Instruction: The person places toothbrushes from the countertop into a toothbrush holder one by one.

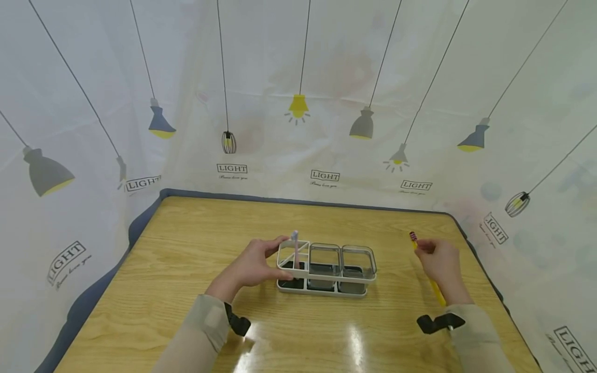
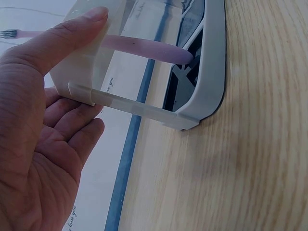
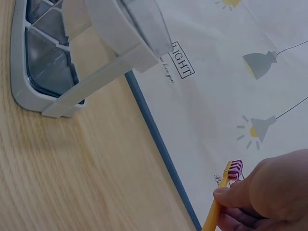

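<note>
A two-tier white toothbrush holder (image 1: 322, 278) stands on the table, with two clear cups (image 1: 358, 259) in its upper tier. My left hand (image 1: 252, 263) grips the left end of that tier, thumb on the near side and fingers behind it. A pink-purple toothbrush (image 2: 149, 49) stands in the left section, its handle end down at the dark base tray and its bristles above the rim. Off to the right, my right hand (image 1: 438, 263) pinches a yellow toothbrush (image 3: 211, 215) just below its head, between thumb and fingers. Its purple-and-white bristles (image 3: 235, 170) point up.
The wooden table (image 1: 200, 223) runs back to a dark blue edge strip (image 1: 298, 202). Beyond it hangs a white sheet (image 1: 270, 67) printed with lamps, which also closes off both sides. Black straps with camera mounts (image 1: 440, 323) sit on both wrists.
</note>
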{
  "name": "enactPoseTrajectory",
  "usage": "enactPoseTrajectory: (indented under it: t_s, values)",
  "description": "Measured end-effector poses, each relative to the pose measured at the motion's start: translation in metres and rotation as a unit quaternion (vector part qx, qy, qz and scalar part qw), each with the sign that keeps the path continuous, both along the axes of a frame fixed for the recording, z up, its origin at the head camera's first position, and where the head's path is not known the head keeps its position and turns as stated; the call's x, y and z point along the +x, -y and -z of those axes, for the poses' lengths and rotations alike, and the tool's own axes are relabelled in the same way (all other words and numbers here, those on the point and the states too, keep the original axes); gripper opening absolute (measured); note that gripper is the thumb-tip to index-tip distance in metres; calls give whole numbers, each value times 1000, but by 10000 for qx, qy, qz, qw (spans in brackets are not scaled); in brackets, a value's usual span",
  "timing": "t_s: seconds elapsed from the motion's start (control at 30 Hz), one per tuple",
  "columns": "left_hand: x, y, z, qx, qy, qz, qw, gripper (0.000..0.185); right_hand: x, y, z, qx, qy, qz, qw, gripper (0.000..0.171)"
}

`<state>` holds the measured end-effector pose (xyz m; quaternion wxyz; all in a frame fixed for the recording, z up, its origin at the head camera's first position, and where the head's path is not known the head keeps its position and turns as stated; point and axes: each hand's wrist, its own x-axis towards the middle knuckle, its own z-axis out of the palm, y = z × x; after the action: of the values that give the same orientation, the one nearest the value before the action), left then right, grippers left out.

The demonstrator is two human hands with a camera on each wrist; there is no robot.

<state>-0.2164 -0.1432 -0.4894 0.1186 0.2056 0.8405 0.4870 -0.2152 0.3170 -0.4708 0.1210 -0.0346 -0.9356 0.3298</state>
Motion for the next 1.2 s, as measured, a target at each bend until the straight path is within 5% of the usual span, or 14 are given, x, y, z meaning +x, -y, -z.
enactPoseTrajectory:
  t_s: [1.2]
  values:
    - [-1, -1, 2, 21, -103, -41, 9999, 106, 8, 56, -67, -322, -1177, -356, 9919, 18]
